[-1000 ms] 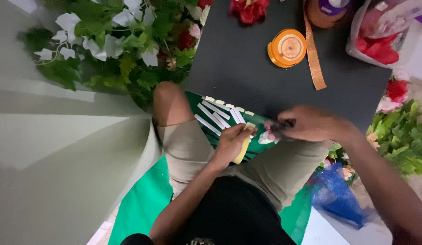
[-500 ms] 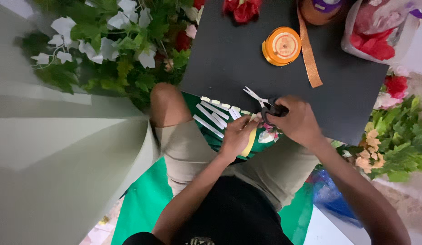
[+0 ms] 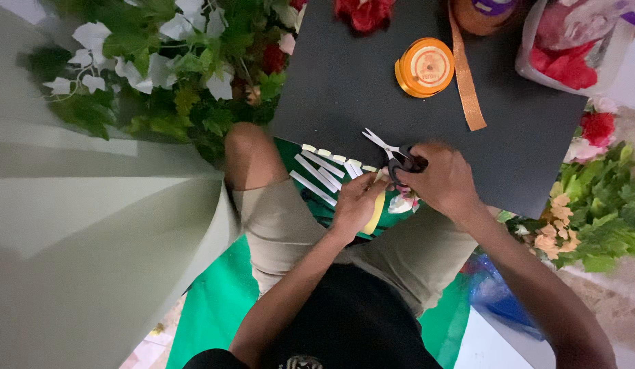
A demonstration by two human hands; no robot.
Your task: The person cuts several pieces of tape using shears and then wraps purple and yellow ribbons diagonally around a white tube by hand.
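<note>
Steel scissors [image 3: 389, 152] sit gripped in my right hand [image 3: 444, 181], blades open over the black board's [image 3: 344, 82] near edge. My left hand [image 3: 355, 205] pinches a yellow strip [image 3: 374, 213] just beside them. I judge the blades could nick those fingers, being so close. White strips [image 3: 317, 174] lie alongside.

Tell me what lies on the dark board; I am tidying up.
On the dark grey board: an orange ribbon spool with a loose copper strip, and the right hand with black-handled scissors. Red flowers overlap its far edge. Anything beneath is hidden.
</note>
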